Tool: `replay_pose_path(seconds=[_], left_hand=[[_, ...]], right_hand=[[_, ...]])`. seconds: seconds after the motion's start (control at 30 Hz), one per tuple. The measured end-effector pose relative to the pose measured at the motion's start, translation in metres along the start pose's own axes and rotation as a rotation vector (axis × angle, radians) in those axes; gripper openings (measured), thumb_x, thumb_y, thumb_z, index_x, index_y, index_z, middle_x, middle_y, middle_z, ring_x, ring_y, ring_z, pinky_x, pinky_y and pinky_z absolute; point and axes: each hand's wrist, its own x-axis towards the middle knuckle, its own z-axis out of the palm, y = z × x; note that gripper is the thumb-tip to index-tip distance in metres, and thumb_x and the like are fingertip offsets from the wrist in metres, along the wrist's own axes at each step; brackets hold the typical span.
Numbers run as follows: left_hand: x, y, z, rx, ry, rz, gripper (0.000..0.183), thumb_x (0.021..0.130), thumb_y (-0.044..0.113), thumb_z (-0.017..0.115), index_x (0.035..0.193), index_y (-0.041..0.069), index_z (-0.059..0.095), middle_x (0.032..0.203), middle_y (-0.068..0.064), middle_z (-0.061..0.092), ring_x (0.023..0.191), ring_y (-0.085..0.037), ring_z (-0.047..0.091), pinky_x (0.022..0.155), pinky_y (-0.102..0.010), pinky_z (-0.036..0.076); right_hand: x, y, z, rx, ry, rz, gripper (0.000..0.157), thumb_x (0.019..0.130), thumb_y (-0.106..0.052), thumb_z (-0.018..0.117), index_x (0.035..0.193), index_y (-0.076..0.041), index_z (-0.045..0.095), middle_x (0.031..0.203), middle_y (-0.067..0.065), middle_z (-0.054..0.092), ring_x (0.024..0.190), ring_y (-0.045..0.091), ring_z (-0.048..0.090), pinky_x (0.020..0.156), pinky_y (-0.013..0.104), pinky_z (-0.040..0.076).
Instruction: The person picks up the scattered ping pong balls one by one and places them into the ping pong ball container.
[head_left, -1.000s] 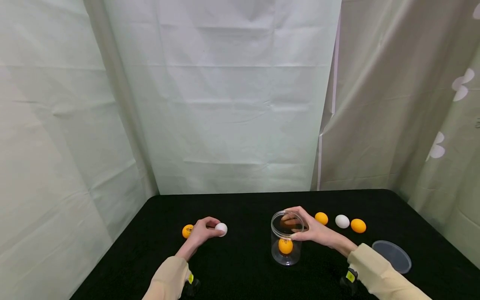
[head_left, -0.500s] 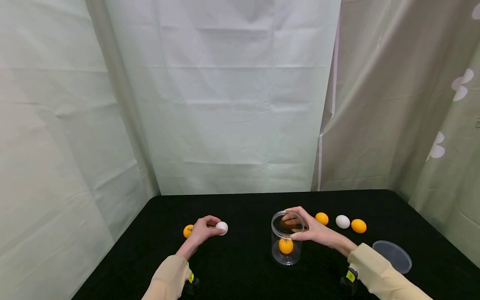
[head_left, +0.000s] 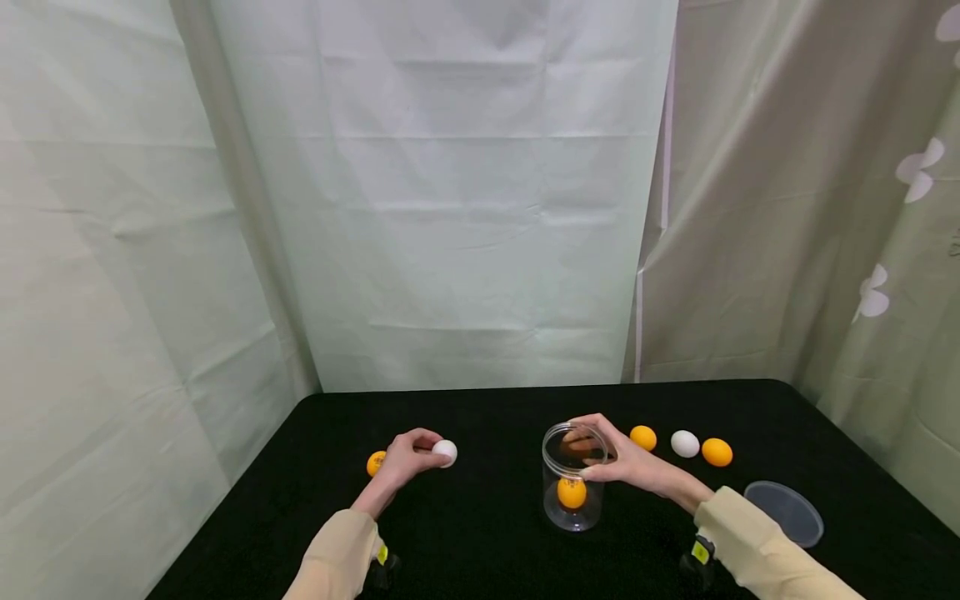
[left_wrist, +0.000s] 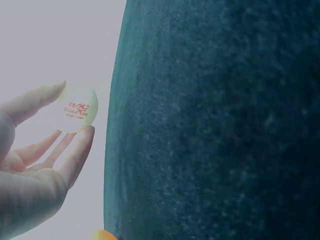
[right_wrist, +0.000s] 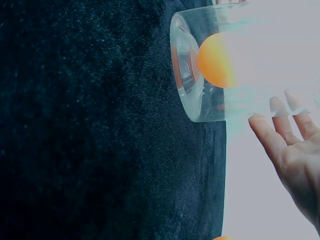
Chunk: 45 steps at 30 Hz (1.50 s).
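- Pale curtains [head_left: 480, 208] hang behind the black table [head_left: 480, 542] in my head feed.
- Closest in, the left hand [head_left: 408, 458] pinches a white ball [left_wrist: 82, 107] between thumb and fingertips; it looks raised off the table, with red print facing the wrist camera.
- Across from it, the right hand [head_left: 622, 454] curls thumb and fingers round the upper part of a clear jar [head_left: 551, 500]; I cannot tell whether the base bears on the table.
- Low inside the jar I see one orange ball [head_left: 572, 492]; the mouth is uncovered.
- Just left of the left hand, partly hidden by it, lies a left-side orange ball [head_left: 375, 463].
- Past the right hand lie a near orange ball [head_left: 643, 437], a spare white ball [head_left: 684, 443] and a far orange ball [head_left: 717, 452], then a grey disc [head_left: 783, 512], perhaps the lid.
- I judge the step in hand to be filling the jar, the pinched ball well apart from it; the next move calls for carrying that ball over the rim and releasing it, jar held steady.
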Motion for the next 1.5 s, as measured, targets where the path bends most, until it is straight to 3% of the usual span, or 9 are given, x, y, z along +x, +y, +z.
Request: replay_pose_path(seconds=[1.2, 1.5], left_hand=[[-0.006, 0.029, 0.006, -0.050, -0.030, 0.089, 0.035, 0.076, 0.017, 0.073, 0.103, 0.002, 0.058, 0.096, -0.007, 0.057, 0.083, -0.021, 0.056, 0.074, -0.037, 0.047], [-0.027, 0.066, 0.004, -0.065, -0.089, 0.105, 0.035, 0.079, 0.011, 0.069, 0.107, -0.005, 0.055, 0.101, -0.015, 0.056, 0.086, -0.025, 0.055, 0.076, -0.039, 0.046]], right_hand=[[0.000, -0.001, 0.002, 0.003, -0.004, -0.021, 0.060, 0.085, -0.015, 0.057, 0.135, -0.009, 0.024, 0.130, 0.021, 0.031, 0.117, 0.038, 0.032, 0.091, 0.051, 0.033], [-0.003, -0.001, 0.001, 0.008, 0.004, -0.001, 0.060, 0.085, -0.015, 0.057, 0.135, -0.011, 0.024, 0.130, 0.019, 0.032, 0.117, 0.037, 0.033, 0.091, 0.049, 0.034]])
